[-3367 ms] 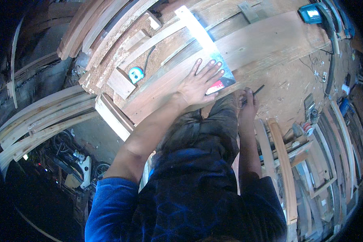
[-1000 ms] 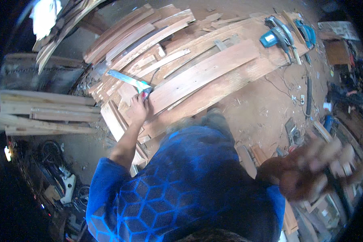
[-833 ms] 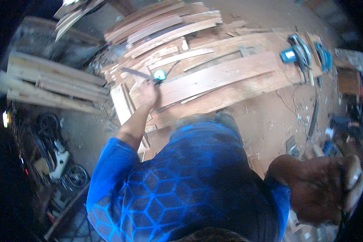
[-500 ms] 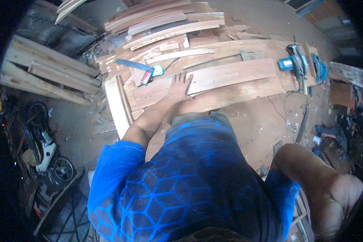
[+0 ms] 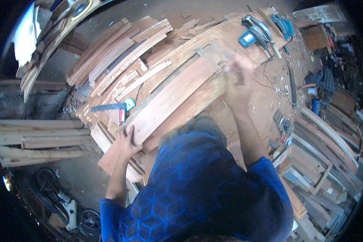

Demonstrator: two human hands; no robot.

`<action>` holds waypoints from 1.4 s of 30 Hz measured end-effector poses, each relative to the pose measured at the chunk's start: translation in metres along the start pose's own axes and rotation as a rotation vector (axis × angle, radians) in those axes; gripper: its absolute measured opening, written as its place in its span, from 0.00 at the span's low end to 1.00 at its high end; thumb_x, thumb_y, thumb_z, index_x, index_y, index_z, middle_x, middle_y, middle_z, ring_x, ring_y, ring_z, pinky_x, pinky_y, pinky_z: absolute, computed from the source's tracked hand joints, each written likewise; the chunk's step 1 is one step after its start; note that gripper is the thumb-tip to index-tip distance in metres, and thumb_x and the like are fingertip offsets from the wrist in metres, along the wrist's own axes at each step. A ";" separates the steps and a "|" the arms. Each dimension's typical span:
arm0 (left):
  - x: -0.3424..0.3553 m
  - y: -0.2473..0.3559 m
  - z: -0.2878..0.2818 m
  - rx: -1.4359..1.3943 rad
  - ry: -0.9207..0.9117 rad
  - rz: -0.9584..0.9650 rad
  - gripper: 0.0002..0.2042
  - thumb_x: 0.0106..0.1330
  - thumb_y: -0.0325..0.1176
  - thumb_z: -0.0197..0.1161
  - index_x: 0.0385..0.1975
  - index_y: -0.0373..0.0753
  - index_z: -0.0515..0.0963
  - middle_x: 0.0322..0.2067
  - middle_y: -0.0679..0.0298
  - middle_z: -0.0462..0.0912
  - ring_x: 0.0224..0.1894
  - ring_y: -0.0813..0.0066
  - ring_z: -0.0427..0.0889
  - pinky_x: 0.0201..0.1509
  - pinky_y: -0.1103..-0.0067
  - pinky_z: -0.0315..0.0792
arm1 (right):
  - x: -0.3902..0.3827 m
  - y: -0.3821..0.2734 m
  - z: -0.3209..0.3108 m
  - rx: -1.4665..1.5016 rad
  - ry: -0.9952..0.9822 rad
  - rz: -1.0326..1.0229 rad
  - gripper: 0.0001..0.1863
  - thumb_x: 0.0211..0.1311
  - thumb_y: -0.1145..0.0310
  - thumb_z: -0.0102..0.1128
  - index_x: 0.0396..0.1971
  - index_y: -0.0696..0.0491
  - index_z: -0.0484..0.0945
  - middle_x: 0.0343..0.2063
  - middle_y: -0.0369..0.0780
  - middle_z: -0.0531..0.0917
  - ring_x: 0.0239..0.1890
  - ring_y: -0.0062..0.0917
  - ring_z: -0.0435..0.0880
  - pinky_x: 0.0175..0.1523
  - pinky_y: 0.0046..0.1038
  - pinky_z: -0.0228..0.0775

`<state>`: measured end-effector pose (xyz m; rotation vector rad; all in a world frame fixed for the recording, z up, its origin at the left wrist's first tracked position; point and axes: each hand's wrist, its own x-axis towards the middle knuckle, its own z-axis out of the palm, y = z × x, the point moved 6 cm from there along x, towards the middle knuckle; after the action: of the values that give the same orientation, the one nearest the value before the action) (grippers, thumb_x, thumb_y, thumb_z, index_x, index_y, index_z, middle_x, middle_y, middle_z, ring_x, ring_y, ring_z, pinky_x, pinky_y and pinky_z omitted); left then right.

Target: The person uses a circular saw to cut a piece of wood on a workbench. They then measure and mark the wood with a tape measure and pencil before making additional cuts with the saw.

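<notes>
A long reddish plank (image 5: 177, 94) lies slantwise across the work surface in front of me, its near left end jutting past some pale boards. My left hand (image 5: 128, 142) is near that end, fingers over the top and thumb toward the near edge, gripping it. My right hand (image 5: 238, 72) is at the plank's far right end, smeared by motion, so its fingers and any contact cannot be made out. Another wide board (image 5: 185, 109) lies along the plank's near side. Beside my left hand are a try square (image 5: 109, 107) and a teal tape measure (image 5: 129, 103).
A teal circular saw (image 5: 254, 36) and another teal power tool (image 5: 282, 26) rest at the far right, with a cord on the ground. Stacked planks (image 5: 117, 52) lie at the back left, more boards (image 5: 44, 139) at the left. A motorbike (image 5: 68, 209) stands lower left; timber frames (image 5: 306, 173) lie right.
The view has turned. My left hand has gone from lying flat on the plank to gripping its left end, which now sticks out farther left. My right arm has swung forward to the right end.
</notes>
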<state>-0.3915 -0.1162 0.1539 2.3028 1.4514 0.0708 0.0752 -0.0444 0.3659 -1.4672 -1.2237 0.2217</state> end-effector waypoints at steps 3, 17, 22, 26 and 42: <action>-0.042 -0.035 -0.005 0.030 -0.073 -0.068 0.53 0.38 0.45 0.79 0.72 0.42 0.66 0.64 0.37 0.66 0.64 0.34 0.66 0.69 0.50 0.63 | -0.063 0.092 0.020 -0.002 -0.034 0.314 0.19 0.68 0.76 0.65 0.58 0.60 0.78 0.58 0.44 0.77 0.50 0.23 0.81 0.56 0.27 0.78; 0.102 0.003 0.058 -0.035 0.003 0.049 0.48 0.44 0.49 0.79 0.71 0.44 0.69 0.65 0.37 0.65 0.64 0.37 0.66 0.69 0.49 0.61 | -0.089 0.149 -0.026 -0.176 -0.102 0.418 0.18 0.68 0.73 0.65 0.57 0.59 0.79 0.51 0.42 0.78 0.45 0.24 0.83 0.49 0.27 0.80; 0.153 0.045 0.091 -0.085 0.063 0.077 0.45 0.47 0.50 0.78 0.70 0.46 0.71 0.66 0.38 0.64 0.66 0.39 0.64 0.71 0.51 0.58 | -0.099 0.176 -0.037 -0.152 -0.137 0.558 0.18 0.67 0.72 0.66 0.55 0.58 0.80 0.50 0.44 0.80 0.45 0.27 0.83 0.48 0.28 0.80; 0.160 0.081 0.118 -0.174 0.233 0.115 0.41 0.50 0.45 0.78 0.68 0.46 0.71 0.67 0.40 0.64 0.68 0.40 0.62 0.72 0.51 0.56 | -0.115 0.211 -0.040 -0.242 -0.205 0.523 0.17 0.68 0.71 0.66 0.55 0.57 0.81 0.49 0.46 0.83 0.44 0.26 0.84 0.48 0.27 0.80; 0.043 -0.022 0.108 0.121 0.119 -0.494 0.58 0.41 0.55 0.83 0.74 0.39 0.60 0.72 0.40 0.60 0.73 0.35 0.58 0.76 0.48 0.54 | 0.030 0.521 -0.038 -0.268 -0.155 0.918 0.35 0.65 0.61 0.69 0.63 0.71 0.69 0.40 0.45 0.84 0.36 0.26 0.83 0.40 0.27 0.77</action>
<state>-0.3627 -0.1053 0.0394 1.9875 2.0943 -0.0260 0.3988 0.0587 -0.0317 -2.2086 -0.6239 0.8190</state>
